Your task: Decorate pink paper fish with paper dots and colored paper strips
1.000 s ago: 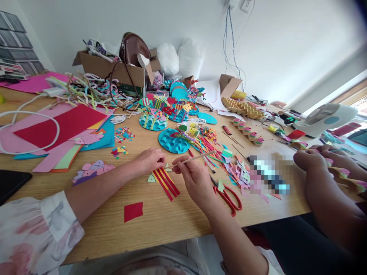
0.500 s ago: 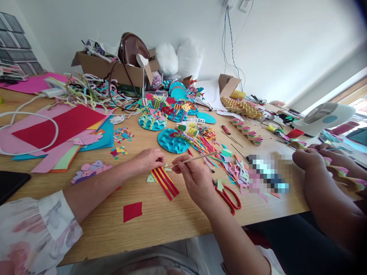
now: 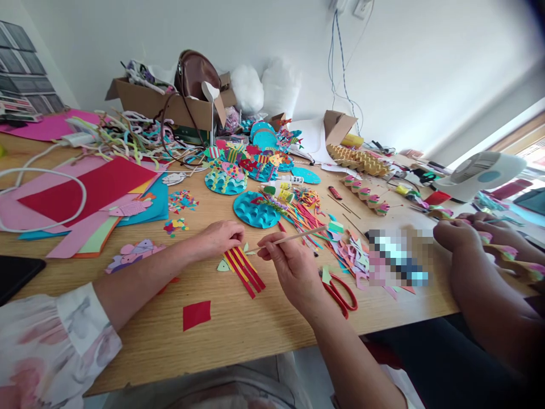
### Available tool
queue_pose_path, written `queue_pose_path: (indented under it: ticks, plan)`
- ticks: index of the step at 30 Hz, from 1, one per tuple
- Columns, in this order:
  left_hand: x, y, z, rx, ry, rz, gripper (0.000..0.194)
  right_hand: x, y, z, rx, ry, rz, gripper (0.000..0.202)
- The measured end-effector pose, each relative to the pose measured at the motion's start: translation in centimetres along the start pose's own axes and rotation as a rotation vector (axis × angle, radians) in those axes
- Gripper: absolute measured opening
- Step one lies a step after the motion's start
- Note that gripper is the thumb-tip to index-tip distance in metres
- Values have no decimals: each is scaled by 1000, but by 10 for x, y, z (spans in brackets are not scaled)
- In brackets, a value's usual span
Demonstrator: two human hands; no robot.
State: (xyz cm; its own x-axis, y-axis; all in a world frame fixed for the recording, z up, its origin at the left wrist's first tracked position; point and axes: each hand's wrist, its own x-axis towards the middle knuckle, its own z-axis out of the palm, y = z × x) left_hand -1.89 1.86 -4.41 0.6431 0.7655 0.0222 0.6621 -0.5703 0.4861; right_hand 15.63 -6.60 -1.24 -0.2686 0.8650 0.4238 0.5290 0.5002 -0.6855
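Since the earlier frames, the thin stick (image 3: 304,233) has slid slightly rightward in the right hand (image 3: 292,267), its lower end drawing back from the striped paper (image 3: 247,271); the left hand (image 3: 223,236) has kept its place. I take the scissors (image 3: 336,297) as my landmark.

From my remote view, the left fingertips are tucked out of sight: that hand curls over the far end of the stripes, and I cannot tell whether it pinches or only presses. Thumb and fingers of the right hand are closed on the stick, whose lower tip I can barely make out. Right of the scissors, a pixelated patch (image 3: 400,258) hides whatever lies there; beyond it a co-worker's hands (image 3: 457,241) are at a wavy strip (image 3: 506,253) that the frame edge cuts off.

Well behind the scissors, glue bottles (image 3: 284,188) bear labels, but the print is too small for me to read.

Left of the scissors, the striped paper lies flat and aslant, red and yellow bands alternating, near ends uneven, with the red reaching furthest. Farther left, a pale green triangle (image 3: 222,265) with a dark dot sits just beside it, and a plain red square (image 3: 196,316) lies closer to me.
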Motion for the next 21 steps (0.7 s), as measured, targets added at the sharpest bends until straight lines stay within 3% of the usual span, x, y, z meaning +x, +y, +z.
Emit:
queue_pose_path:
  ticks: [6,14,21]
  plan:
    - [1,-2,3,9,17,-16,9,4,7,11,22,-8,20,18]
    - [2,-5,5,27,11,-4,6,-4,0,-1,15,-30,24,18]
    - [3,-4,6,40,24,-13,8,2,2,6,-2,-8,6,17]
